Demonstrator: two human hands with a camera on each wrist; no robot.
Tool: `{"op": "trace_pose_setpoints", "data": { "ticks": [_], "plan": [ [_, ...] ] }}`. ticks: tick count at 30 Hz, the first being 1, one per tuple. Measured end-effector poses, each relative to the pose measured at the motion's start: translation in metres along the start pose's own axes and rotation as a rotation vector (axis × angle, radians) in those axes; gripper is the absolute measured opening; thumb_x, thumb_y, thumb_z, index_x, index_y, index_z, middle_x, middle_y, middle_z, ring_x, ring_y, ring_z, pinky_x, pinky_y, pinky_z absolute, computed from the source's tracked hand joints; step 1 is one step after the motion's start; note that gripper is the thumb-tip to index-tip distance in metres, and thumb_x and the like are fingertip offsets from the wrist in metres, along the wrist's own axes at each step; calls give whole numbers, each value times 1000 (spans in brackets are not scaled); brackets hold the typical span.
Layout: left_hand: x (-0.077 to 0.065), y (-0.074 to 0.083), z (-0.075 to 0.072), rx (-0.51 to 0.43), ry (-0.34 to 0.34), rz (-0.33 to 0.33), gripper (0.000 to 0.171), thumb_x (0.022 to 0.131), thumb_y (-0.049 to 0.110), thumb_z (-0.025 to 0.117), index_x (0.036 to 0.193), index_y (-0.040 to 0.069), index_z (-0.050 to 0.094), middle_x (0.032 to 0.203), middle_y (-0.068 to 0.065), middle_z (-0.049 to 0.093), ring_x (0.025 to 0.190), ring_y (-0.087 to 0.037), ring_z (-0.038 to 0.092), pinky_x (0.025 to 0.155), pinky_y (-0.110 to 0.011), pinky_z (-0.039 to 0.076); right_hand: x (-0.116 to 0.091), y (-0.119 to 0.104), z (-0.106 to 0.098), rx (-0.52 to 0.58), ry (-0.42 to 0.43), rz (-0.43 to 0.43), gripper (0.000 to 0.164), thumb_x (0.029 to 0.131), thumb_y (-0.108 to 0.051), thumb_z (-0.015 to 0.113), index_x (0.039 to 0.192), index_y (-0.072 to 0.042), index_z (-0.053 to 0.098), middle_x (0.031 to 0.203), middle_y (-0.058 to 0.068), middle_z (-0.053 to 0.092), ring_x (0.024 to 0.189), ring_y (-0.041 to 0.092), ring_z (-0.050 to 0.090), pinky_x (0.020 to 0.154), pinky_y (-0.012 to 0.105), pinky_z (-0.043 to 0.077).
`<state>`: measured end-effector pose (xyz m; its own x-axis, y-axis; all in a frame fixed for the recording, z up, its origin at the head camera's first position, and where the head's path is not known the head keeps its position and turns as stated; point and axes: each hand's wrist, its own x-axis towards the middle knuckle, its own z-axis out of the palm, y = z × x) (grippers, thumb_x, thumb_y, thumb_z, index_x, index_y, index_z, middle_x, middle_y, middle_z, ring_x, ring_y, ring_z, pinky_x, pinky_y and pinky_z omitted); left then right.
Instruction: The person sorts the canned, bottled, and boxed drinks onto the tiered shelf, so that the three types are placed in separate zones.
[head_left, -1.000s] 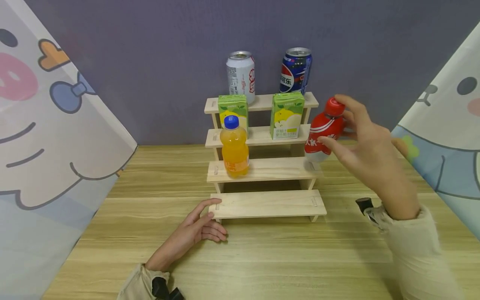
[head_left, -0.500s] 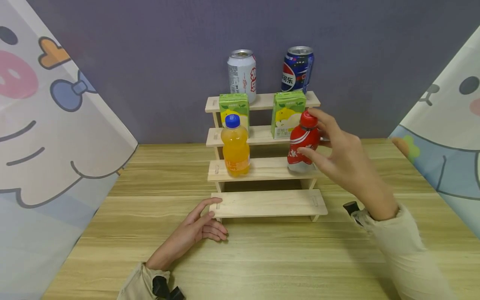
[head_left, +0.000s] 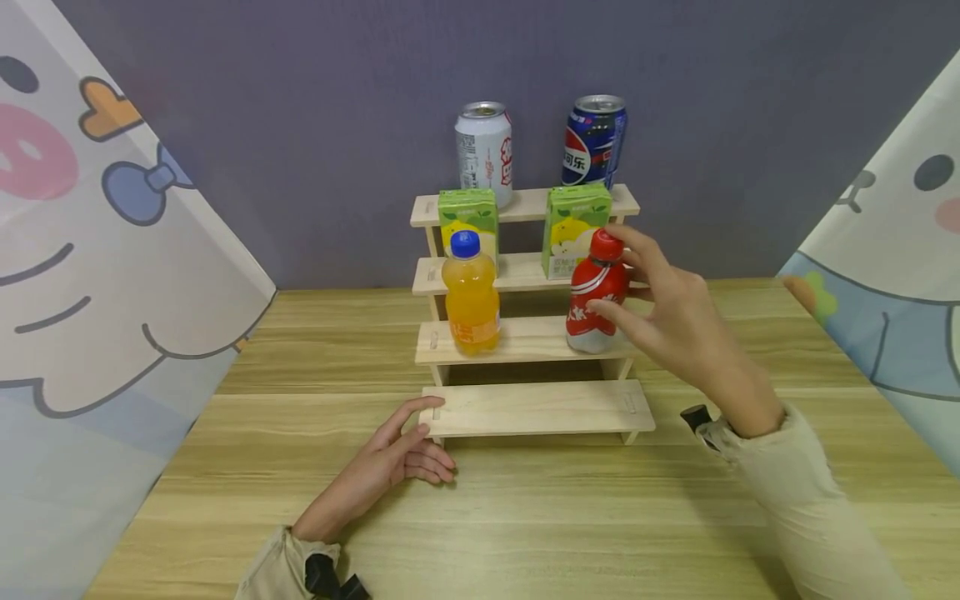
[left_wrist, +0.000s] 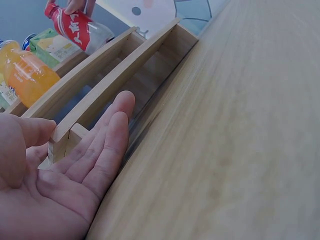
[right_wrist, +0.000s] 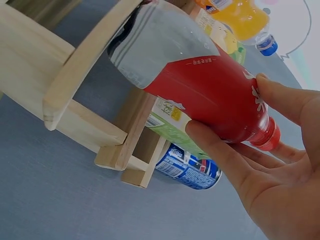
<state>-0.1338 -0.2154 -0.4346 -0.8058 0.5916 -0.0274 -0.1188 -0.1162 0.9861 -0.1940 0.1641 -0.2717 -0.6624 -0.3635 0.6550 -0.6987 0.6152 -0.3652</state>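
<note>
My right hand point(head_left: 663, 312) grips a small soda bottle point(head_left: 596, 300) with a red cap and red label, fingers and thumb round its upper part. The bottle looks upright at the right end of the second step from the bottom. In the right wrist view, its clear base point(right_wrist: 150, 45) meets the wooden step's edge. An orange soda bottle point(head_left: 472, 300) with a blue cap stands on the left of that step. My left hand point(head_left: 397, 446) rests at the left end of the lowest step of the wooden display stand point(head_left: 532, 408), index finger on top, other fingers relaxed below.
Two green juice boxes point(head_left: 573, 229) stand on the step above the bottles. A white can point(head_left: 483, 154) and a blue can point(head_left: 594, 142) are on the top step. Cartoon-printed panels flank the wood-grain table point(head_left: 525, 517), with a grey wall point(head_left: 337, 142) behind.
My right hand has carried the red-labelled soda bottle left and down, from tilted beside the stand to upright on the second step. My left hand has stayed in place.
</note>
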Motion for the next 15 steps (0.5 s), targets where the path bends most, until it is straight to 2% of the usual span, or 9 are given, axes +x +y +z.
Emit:
{"op": "trace_pose_setpoints", "data": {
  "ticks": [11, 15],
  "plan": [
    [-3, 0, 1, -14, 1, -1, 46, 112, 26, 31, 156, 19, 22, 107, -30, 68, 95, -39, 70, 84, -46, 59, 1, -1, -1, 13, -61, 74, 88, 83, -4, 80, 153, -20, 29, 136, 19, 58, 110, 35, 66, 86, 48, 58],
    [-5, 0, 0, -11, -5, 1, 47, 112, 25, 32, 157, 20, 21, 107, -30, 68, 94, -39, 70, 83, -46, 59, -1, 0, -2, -10, -81, 71, 87, 85, -6, 79, 154, -22, 28, 135, 19, 58, 110, 35, 66, 87, 49, 57]
  ]
}}
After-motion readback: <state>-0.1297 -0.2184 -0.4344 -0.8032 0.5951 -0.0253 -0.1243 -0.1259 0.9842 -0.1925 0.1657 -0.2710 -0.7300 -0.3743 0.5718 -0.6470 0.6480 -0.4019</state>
